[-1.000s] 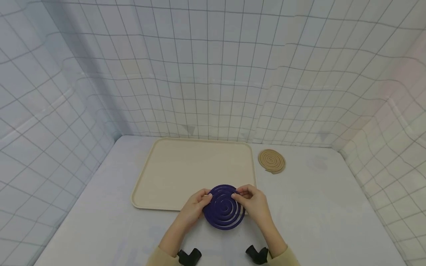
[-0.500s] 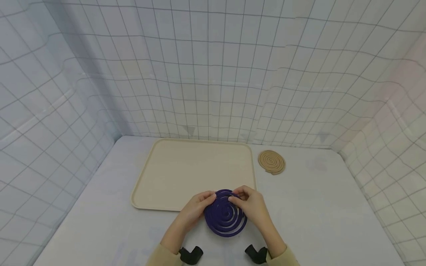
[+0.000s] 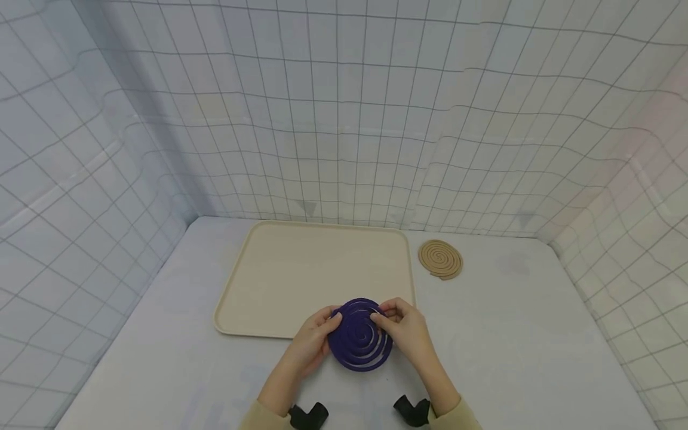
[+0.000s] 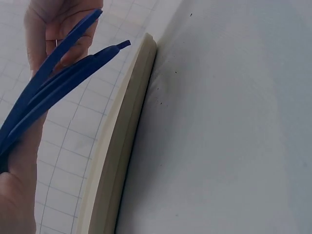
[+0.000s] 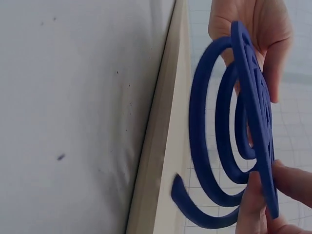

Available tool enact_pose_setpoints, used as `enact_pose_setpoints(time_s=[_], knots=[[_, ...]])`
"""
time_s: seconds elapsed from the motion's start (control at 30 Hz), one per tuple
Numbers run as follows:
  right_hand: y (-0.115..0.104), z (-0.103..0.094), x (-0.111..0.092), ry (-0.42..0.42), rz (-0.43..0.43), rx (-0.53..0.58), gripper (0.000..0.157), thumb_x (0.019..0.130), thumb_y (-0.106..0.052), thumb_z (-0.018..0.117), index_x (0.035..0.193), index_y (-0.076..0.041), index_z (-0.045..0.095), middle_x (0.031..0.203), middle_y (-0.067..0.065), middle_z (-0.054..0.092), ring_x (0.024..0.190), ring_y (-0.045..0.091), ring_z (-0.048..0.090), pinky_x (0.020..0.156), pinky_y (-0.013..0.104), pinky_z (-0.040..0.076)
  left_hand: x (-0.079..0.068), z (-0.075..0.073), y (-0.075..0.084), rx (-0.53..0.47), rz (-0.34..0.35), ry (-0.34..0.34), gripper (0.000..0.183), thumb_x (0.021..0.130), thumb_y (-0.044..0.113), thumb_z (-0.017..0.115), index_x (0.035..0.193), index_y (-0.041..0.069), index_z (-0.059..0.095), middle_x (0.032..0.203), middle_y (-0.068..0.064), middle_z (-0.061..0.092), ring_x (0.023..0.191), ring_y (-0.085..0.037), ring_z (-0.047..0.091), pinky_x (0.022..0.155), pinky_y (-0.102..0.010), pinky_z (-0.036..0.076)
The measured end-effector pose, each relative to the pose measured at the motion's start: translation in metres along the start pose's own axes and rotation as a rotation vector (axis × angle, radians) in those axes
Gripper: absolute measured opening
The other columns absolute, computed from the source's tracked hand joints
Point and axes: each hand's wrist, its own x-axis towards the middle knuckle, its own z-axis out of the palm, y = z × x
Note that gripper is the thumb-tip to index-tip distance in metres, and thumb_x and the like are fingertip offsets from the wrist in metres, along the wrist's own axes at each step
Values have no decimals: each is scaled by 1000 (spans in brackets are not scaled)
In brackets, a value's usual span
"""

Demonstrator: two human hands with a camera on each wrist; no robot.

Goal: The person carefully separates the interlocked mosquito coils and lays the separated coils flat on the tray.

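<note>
A dark blue spiral mosquito coil [image 3: 359, 335] is held up between both hands near the front of the table. My left hand [image 3: 310, 343] grips its left edge, thumb on top and fingers underneath. At the upper right edge, my right hand [image 3: 409, 328] pinches the coil between thumb and fingers. In the right wrist view, some turns of the coil [image 5: 197, 117] hang away from the flatter part, with a loose end below. The left wrist view shows the coil [image 4: 58, 92] edge-on, its layers spread apart at the tip.
A cream tray [image 3: 322, 275] lies behind the hands, its front edge close to them. A tan spiral coil [image 3: 440, 259] rests on the white tabletop [image 3: 510, 334] right of the tray. White gridded sheeting [image 3: 344, 119] encloses the back and sides. Black wrist-worn pieces [image 3: 309, 415] show below.
Both hands dip slightly toward the body with the coil, then come back up. The coil's tilt shifts a little, and the right thumb lies slightly farther in over its turns.
</note>
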Motion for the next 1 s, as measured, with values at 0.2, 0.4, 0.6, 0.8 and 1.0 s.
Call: enact_pose_setpoints(time_s=[0.2, 0.4, 0.6, 0.8, 1.0], knots=[[-4, -2, 0, -34, -106, -157, 19, 81, -15, 80, 94, -7, 69, 83, 3, 69, 73, 8, 58, 65, 19, 49, 3, 2, 1, 81, -22, -24, 45, 104, 19, 46, 132, -15, 44, 98, 10, 69, 86, -1, 66, 75, -18, 54], [-3, -3, 1, -92, -32, -138, 19, 81, -16, 81, 90, -6, 67, 73, 0, 65, 64, 9, 57, 58, 21, 48, 4, 2, 2, 123, -71, -3, 47, 102, 25, 51, 131, -12, 51, 98, 9, 70, 85, 0, 65, 77, -18, 54], [0, -4, 0, -56, 52, -66, 21, 79, -16, 82, 86, -4, 66, 71, 2, 64, 63, 10, 58, 58, 22, 46, 2, 2, -1, 125, -59, -18, 47, 103, 24, 49, 131, -14, 48, 100, 7, 68, 89, 0, 63, 80, -17, 52], [0, -4, 1, -35, 64, -25, 22, 79, -14, 82, 86, -2, 66, 72, 3, 65, 63, 10, 57, 57, 21, 45, 0, 2, -1, 98, -29, -23, 38, 104, 20, 45, 123, -14, 48, 97, 8, 65, 88, 1, 62, 78, -16, 52], [-4, -6, 1, -83, -23, -136, 18, 80, -15, 81, 89, -7, 68, 74, 0, 67, 65, 9, 58, 58, 20, 47, 2, 3, 2, 134, -44, -35, 38, 104, 20, 47, 122, -13, 50, 96, 6, 66, 86, -1, 62, 77, -17, 52]])
